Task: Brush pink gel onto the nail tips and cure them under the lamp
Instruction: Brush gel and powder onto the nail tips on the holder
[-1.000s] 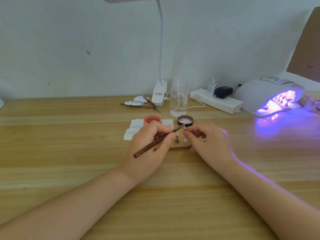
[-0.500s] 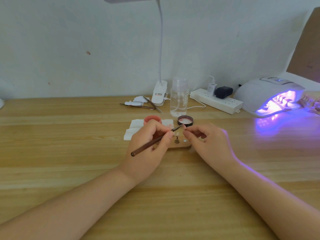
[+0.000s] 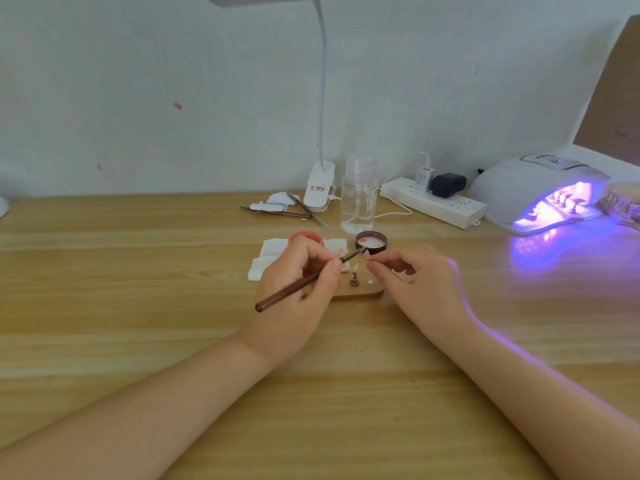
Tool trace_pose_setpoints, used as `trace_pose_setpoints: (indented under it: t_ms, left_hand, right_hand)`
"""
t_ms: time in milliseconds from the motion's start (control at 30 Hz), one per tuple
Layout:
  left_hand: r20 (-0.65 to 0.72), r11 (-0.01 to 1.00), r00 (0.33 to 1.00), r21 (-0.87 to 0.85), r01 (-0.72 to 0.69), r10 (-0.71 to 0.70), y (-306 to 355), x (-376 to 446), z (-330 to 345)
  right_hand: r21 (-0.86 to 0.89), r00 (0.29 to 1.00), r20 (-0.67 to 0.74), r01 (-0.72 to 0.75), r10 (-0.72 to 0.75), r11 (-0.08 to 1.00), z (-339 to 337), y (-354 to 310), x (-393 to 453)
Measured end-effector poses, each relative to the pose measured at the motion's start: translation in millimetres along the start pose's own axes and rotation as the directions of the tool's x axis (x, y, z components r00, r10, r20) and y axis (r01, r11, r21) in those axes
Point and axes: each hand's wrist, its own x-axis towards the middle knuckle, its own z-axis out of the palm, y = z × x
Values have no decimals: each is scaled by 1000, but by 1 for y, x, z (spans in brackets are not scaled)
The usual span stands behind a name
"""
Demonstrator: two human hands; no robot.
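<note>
Since a second ago the brush has tilted slightly, its handle end lower. A wooden table meets a pale wall; the nail lamp glows violet at right. The left hand grips the brush; the right hand pinches something tiny, perhaps a nail tip, beside the bristles.

A pale, marked wall backs a wooden table; perhaps a brown board far right.

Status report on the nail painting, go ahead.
Left hand holds brush; right hand pinches nail tip. Curing lamp lit. Nothing in the way.
</note>
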Motion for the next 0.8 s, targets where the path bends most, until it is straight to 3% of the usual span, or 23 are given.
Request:
trace_pose_setpoints:
  t_ms: [400, 600, 800]
  left_hand:
    - [14, 992, 993, 40, -118, 117, 2, -2, 0]
    - [-7, 1000, 1000, 6, -3, 3, -5, 0, 2]
    - [14, 999, 1000, 47, -2, 1, -6, 0, 2]
  right_hand:
    - [-8, 1000, -13, -9, 9, 1000, -2, -1, -1]
    - [-7, 1000, -7, -8, 8, 1000, -1, -2, -2]
    - [20, 1000, -10, -26, 26, 999, -1, -2, -2]
